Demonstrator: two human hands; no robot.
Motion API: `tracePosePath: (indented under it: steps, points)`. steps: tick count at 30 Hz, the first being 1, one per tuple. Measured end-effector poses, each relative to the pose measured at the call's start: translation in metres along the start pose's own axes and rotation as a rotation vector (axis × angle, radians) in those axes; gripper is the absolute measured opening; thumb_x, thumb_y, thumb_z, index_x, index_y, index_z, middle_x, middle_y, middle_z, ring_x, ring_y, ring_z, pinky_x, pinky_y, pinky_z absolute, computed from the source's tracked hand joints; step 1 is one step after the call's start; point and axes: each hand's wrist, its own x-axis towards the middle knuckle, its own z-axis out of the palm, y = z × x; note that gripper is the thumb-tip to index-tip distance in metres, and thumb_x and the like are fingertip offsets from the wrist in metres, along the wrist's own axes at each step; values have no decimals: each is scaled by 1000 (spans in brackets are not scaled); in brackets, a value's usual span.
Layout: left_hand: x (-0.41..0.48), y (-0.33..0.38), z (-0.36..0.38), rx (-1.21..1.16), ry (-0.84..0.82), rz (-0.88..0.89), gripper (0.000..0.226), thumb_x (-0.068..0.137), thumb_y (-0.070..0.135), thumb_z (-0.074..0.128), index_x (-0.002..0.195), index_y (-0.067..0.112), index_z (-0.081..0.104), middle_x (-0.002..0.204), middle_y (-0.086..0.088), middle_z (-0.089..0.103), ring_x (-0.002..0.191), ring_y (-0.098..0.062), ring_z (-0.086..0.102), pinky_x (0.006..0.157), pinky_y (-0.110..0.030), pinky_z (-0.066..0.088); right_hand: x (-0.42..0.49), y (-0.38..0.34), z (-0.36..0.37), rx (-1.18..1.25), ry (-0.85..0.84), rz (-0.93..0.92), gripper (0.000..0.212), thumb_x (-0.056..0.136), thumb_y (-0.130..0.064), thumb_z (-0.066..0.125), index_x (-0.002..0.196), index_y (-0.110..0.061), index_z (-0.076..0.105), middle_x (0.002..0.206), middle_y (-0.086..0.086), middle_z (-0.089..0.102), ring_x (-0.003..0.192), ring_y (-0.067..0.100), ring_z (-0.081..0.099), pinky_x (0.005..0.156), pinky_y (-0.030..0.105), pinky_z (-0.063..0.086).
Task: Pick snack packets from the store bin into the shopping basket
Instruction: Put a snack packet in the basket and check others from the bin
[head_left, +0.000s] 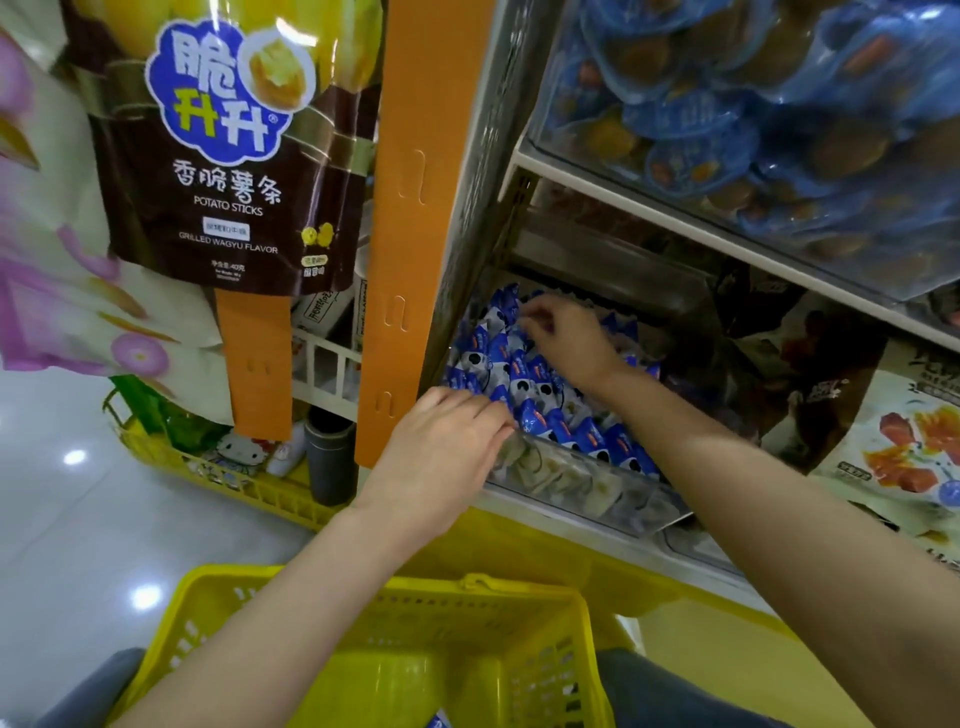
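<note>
Down in the middle of the head view, both hands are in the clear bin (582, 483), which sits on a low shelf and is heaped with small blue-and-white snack packets (524, 384). The left hand (447, 447) lies at the near left corner of the heap, fingers curled down into the packets as if gathering some; whether it actually has hold of one I cannot tell, since the fingertips are buried. The right hand (566, 338) reaches deeper, toward the back of the pile, its fingers bent and pinching at the packets there, though a firm grip is not visible either. At the bottom of the frame the yellow shopping basket (584, 649) stands directly under the arms, likely so that packets can be dropped straight down; one blue packet (440, 721) already shows at its lower edge. At upper left hangs a brown bag of potato sticks (228, 145) on an orange display strip (410, 208), and at upper right another bin (779, 130) holds blue-wrapped snacks.
</note>
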Motion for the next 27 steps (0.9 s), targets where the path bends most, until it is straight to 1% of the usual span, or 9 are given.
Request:
tracePosePath:
  steps: [4,7,8,12,14,16,19,22,27]
  points:
    - [2,-4,-5,-23,-1,40,14,91,16,57,97,12,68,91,-2,71,85,-19,65,82,-32,46,34,0,16,6,-137,89,41,96,-27,49,128,-3,49,120,14,59,113,25,53,89,26,38]
    - [2,-6,-5,-32,6,61,10,87,13,62,93,11,70,86,-2,72,79,-19,66,77,-32,48,49,3,18,-7,-238,166,40,95,-41,43,110,-7,58,83,2,55,88,19,52,73,27,35]
    - [2,-7,-4,-30,8,65,10,86,13,63,93,11,70,85,-2,72,78,-18,66,76,-31,49,53,3,19,-20,-240,187,39,94,-45,43,100,-9,59,81,3,55,83,18,51,70,27,34]
    - [2,-7,-3,-35,4,60,8,86,12,63,92,12,69,82,-1,71,76,-17,65,74,-30,46,64,-4,21,-122,-219,229,44,87,-50,53,93,-8,66,95,10,64,86,20,59,63,26,41]
    - [2,-6,-3,-33,-3,62,9,86,13,62,93,12,68,83,-1,70,77,-16,65,75,-29,44,65,-9,22,-95,-235,270,35,87,-46,56,82,-12,62,99,12,66,91,22,62,69,28,46]
    - [2,-5,-4,-26,-9,59,10,87,14,61,94,12,68,84,-1,70,78,-15,65,76,-27,41,63,-12,20,-18,-208,300,27,87,-37,59,78,-12,60,99,13,68,93,23,65,77,31,49]
    - [2,-4,-6,-24,-1,57,10,88,13,60,94,11,68,85,-1,70,78,-16,65,77,-24,36,58,-14,16,102,-135,328,20,86,-22,62,70,-12,55,94,13,68,77,20,65,77,30,51]
    - [3,-2,-5,-26,-6,41,17,94,18,50,100,14,66,94,0,69,87,-15,62,82,-23,33,48,-14,13,281,-39,357,9,87,-7,57,81,-4,63,101,22,67,62,17,58,81,34,53]
    - [2,0,-1,-20,-6,-5,23,99,22,39,106,18,61,103,2,66,96,-14,56,86,-21,27,26,-15,-1,447,190,320,16,87,-6,58,100,1,65,103,19,66,92,29,65,80,32,54]
